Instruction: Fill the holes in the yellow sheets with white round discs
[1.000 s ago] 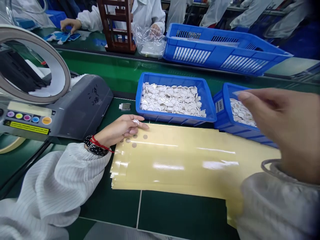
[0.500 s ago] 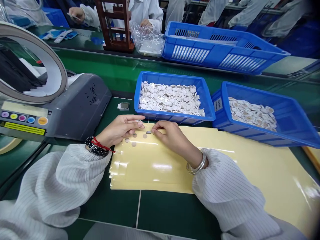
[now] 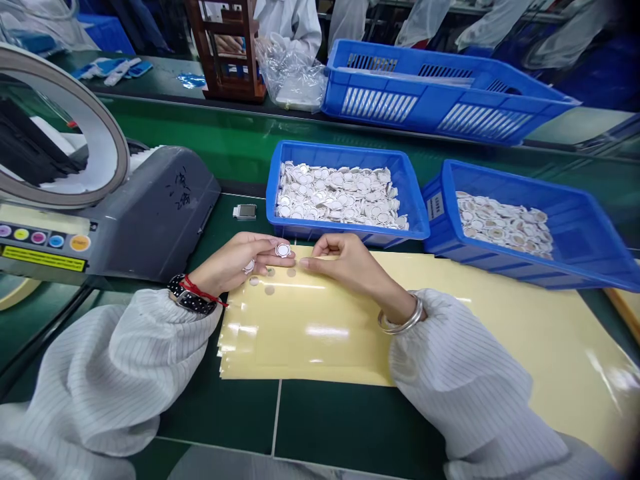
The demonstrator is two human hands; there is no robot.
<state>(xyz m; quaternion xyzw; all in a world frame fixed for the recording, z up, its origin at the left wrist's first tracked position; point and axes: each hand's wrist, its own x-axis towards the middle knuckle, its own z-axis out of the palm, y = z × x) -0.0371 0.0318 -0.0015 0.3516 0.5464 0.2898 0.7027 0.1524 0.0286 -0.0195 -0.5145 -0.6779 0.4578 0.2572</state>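
Note:
My left hand (image 3: 239, 261) rests on the top left corner of a stack of glossy yellow sheets (image 3: 325, 320), its fingers pinched on a small white round sticker piece (image 3: 283, 250); a second piece shows under its fingers. My right hand (image 3: 345, 261) lies beside it on the sheet, fingers curled, its index tip pressing the sheet close to several small grey round dots (image 3: 270, 289). Whether it holds anything is not visible. Right behind both hands stands a blue bin (image 3: 345, 231) full of white round pieces.
A second blue bin (image 3: 550, 267) of similar pieces sits at the right. A grey tape dispenser machine (image 3: 150, 213) with coloured buttons stands at the left. A small metal part (image 3: 245, 212) lies by it. Behind the green conveyor are a large blue crate (image 3: 440, 100), a plastic bag and people in white coats.
My right hand came down from the right bin to the sheet beside my left hand. My left hand now shows a white round piece at its fingertips.

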